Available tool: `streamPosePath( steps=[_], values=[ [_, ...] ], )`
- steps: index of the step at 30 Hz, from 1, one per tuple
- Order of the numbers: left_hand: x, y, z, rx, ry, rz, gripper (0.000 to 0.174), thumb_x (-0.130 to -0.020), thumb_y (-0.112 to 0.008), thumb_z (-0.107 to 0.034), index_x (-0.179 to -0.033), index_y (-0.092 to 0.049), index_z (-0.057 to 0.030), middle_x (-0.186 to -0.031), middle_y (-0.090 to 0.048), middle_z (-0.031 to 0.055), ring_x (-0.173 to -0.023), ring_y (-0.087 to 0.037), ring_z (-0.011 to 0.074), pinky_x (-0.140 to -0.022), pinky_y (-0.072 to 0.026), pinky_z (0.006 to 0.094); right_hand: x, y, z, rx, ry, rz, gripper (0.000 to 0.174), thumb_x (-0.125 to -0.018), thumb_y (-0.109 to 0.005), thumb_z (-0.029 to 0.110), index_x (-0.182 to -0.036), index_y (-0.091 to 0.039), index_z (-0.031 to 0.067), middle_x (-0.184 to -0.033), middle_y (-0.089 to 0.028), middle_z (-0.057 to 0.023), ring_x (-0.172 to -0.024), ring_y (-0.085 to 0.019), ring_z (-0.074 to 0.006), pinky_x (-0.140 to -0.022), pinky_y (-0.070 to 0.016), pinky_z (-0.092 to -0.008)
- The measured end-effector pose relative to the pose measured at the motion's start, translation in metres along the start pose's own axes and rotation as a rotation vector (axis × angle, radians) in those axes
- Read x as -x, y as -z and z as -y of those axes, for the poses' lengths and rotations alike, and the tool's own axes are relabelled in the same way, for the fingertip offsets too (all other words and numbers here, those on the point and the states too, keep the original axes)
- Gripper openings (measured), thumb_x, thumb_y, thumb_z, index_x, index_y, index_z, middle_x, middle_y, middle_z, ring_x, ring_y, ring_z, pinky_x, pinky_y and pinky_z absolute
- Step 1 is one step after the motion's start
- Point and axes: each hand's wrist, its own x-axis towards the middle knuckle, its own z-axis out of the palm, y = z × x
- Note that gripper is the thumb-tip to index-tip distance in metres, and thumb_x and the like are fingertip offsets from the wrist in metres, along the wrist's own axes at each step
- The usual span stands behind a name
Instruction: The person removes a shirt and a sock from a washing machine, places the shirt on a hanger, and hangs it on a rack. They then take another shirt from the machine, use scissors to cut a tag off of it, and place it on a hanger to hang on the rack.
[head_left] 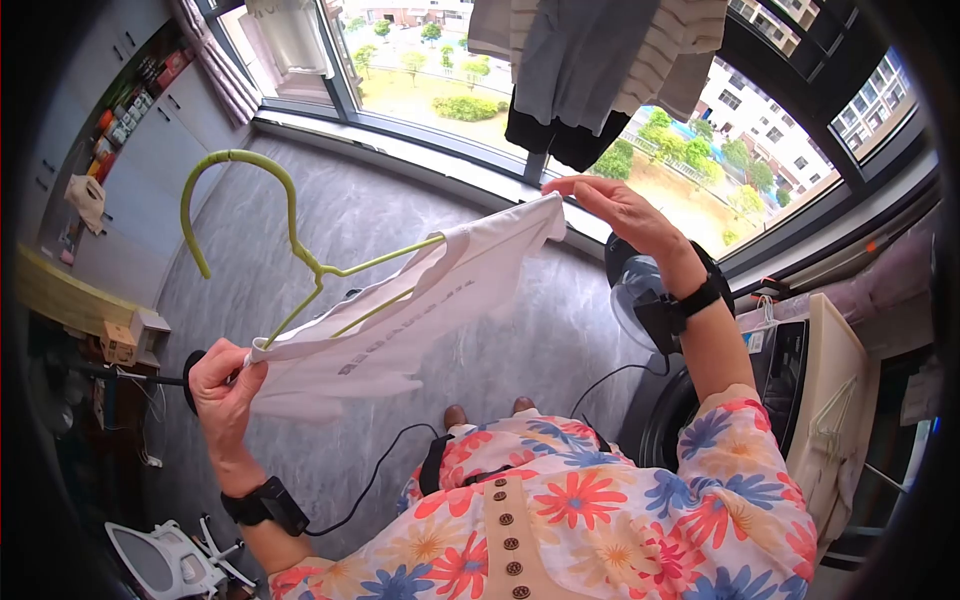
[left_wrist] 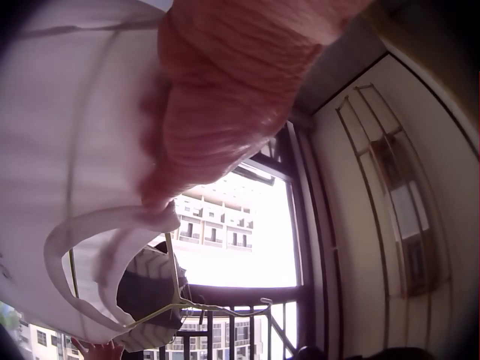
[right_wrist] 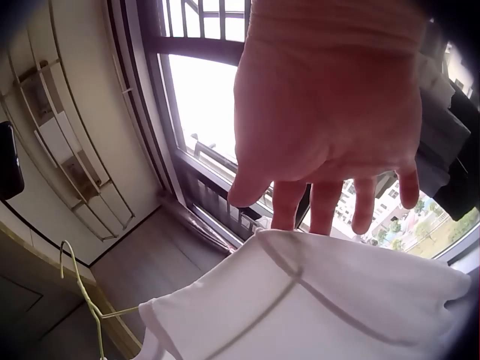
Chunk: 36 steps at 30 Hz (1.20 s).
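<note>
A white T-shirt (head_left: pixel 400 330) with dark lettering is spread on a yellow-green clothes hanger (head_left: pixel 290 215), whose hook sticks out of the neck opening towards the left. My left hand (head_left: pixel 222 385) pinches the shirt at one shoulder, thumb on top near the hanger's arm. At the far shoulder my right hand (head_left: pixel 630 215) stretches its fingers out, fingertips right at the fabric's edge. In the right wrist view the straight, spread fingers (right_wrist: pixel 324 210) show above the shirt's shoulder (right_wrist: pixel 300 262). The left wrist view shows the neckline (left_wrist: pixel 60 247) below my left hand (left_wrist: pixel 217 97).
Dark and striped clothes (head_left: pixel 600 60) hang by the windows ahead. A front-loading washing machine (head_left: pixel 670 410) stands at the right, with a black floor-standing object (head_left: pixel 640 285) beyond it. A white chair (head_left: pixel 165 560) is at lower left. Cabinets (head_left: pixel 170 200) line the left wall.
</note>
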Motion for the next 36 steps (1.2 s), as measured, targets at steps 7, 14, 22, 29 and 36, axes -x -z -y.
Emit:
streamPosePath(
  steps=[7, 14, 22, 29, 36],
  values=[
    [-0.003, 0.0, -0.002, -0.033, -0.009, 0.031, 0.013, -0.072, -0.07, -0.007, -0.081, -0.064, 0.0004, -0.064, -0.045, -0.0026, -0.058, -0.037, 0.0055, -0.052, -0.0267, 0.02, -0.017, 0.001, -0.017, 0.035, -0.186, 0.218, 0.041, -0.089, -0.044, 0.042, -0.084, -0.063, 0.0054, -0.076, -0.055, 0.0008, -0.076, -0.049, -0.0079, -0.073, -0.0395, -0.0233],
    [0.002, 0.003, -0.004, -0.04, 0.019, 0.038, 0.014, -0.072, -0.07, -0.008, -0.081, -0.065, 0.0009, -0.064, -0.046, -0.0019, -0.059, -0.039, 0.006, -0.052, -0.0278, 0.0201, -0.004, -0.013, -0.018, -0.316, -0.246, 0.371, 0.035, -0.088, -0.051, 0.036, -0.068, -0.057, 0.0077, -0.063, -0.047, 0.0076, -0.058, -0.04, -0.0013, -0.053, -0.035, -0.0175],
    [-0.001, -0.001, -0.008, -0.054, 0.007, 0.068, 0.014, -0.072, -0.07, -0.008, -0.082, -0.064, 0.0012, -0.063, -0.045, -0.0023, -0.058, -0.038, 0.0057, -0.051, -0.027, 0.0202, 0.008, 0.011, 0.011, -0.279, -0.177, 0.155, 0.033, -0.084, -0.059, 0.03, -0.063, -0.058, 0.0035, -0.057, -0.048, 0.006, -0.052, -0.039, -0.0013, -0.047, -0.0326, -0.0182],
    [-0.004, -0.01, -0.006, 0.038, -0.023, 0.027, 0.014, -0.073, -0.069, -0.009, -0.082, -0.064, 0.0013, -0.064, -0.045, -0.0026, -0.058, -0.037, 0.0051, -0.051, -0.0263, 0.0198, 0.017, 0.02, 0.024, -0.165, 0.059, 0.094, 0.019, -0.074, -0.07, 0.02, -0.072, -0.062, 0.0034, -0.057, -0.05, 0.0049, -0.052, -0.041, -0.0025, -0.047, -0.0324, -0.0183],
    [-0.004, -0.014, -0.013, 0.039, -0.029, 0.004, 0.013, -0.073, -0.069, -0.008, -0.081, -0.064, 0.0016, -0.064, -0.045, -0.0028, -0.057, -0.036, 0.0047, -0.051, -0.026, 0.0198, 0.021, 0.019, 0.02, 0.251, 0.108, 0.041, 0.02, -0.07, -0.073, 0.015, -0.085, -0.063, 0.0059, -0.069, -0.056, 0.0013, -0.061, -0.05, -0.0064, -0.052, -0.0398, -0.0197]
  ],
)
